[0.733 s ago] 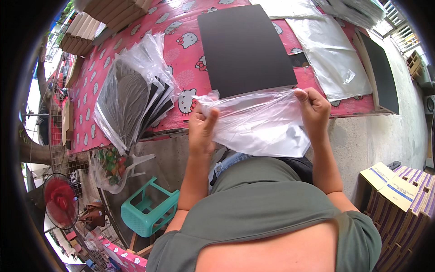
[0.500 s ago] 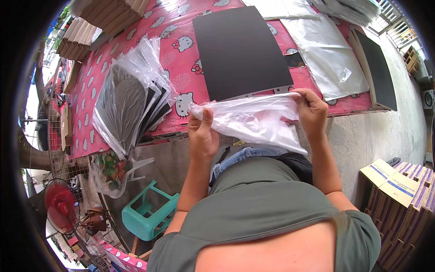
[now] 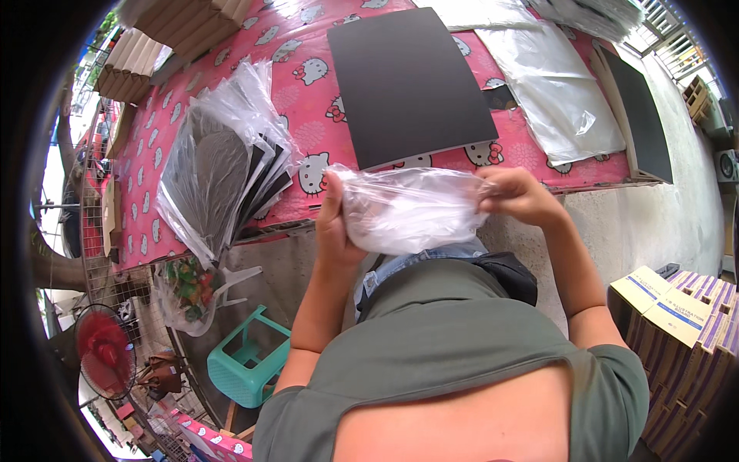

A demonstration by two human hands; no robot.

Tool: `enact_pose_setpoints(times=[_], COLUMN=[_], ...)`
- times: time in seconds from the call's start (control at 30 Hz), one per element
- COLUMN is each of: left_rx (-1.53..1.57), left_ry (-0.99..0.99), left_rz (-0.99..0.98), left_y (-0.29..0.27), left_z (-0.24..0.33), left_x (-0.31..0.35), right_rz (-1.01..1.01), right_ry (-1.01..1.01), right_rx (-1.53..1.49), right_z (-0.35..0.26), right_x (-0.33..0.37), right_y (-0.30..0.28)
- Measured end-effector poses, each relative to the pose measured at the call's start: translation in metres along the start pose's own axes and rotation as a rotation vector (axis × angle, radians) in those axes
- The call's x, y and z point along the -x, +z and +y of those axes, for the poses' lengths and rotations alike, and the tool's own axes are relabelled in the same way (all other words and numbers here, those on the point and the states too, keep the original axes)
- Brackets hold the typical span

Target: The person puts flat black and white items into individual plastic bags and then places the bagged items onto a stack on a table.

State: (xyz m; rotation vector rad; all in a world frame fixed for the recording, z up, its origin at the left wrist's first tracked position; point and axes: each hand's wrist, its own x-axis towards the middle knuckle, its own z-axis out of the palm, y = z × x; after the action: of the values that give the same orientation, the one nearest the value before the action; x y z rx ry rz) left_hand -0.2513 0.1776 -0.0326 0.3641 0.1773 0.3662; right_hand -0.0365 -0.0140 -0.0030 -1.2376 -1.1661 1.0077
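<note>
A clear plastic bag [image 3: 416, 212] is stretched between my two hands, just off the table's near edge. My left hand [image 3: 339, 223] grips its left end, thumb up. At the other end, my right hand [image 3: 519, 194] pinches the plastic, its fingertips slightly blurred. Beyond the bag lies a flat black board [image 3: 412, 88] on the pink patterned table cover. To the left sits a fanned pile of black boards in clear plastic [image 3: 219, 162]. A stack of flat clear plastic bags [image 3: 558, 100] lies to the right.
Another stack of boards with a black top [image 3: 639, 115] stands at the table's right end. Brown cartons [image 3: 181, 27] are at the far left. Below are a green plastic stool [image 3: 250, 362], a red fan [image 3: 106, 350] and stacked boxes [image 3: 677, 339] at lower right.
The bag has gone from a narrow, taut strip to a wider, puffed shape. My right hand has moved a little left and down along it.
</note>
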Motion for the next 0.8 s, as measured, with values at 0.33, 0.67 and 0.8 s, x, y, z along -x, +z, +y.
enact_pose_setpoints(times=[0.33, 0.67, 0.8], left_rx=[0.18, -0.848, 0.05], left_ry=[-0.06, -0.458, -0.057], left_rz=[-0.142, -0.775, -0.365], left_y=[-0.005, -0.062, -0.026], left_z=[0.025, 0.042, 0.03], left_x=[0.01, -0.003, 0.009], right_rz=[-0.586, 0.242, -0.497], right_ry=[0.349, 0.09, 0.505], right_rx=[0.195, -0.769, -0.28], right_z=[-0.001, -0.023, 0.032], right_x=[-0.013, -0.002, 0.005], right_y=[-0.01, -0.034, -0.021])
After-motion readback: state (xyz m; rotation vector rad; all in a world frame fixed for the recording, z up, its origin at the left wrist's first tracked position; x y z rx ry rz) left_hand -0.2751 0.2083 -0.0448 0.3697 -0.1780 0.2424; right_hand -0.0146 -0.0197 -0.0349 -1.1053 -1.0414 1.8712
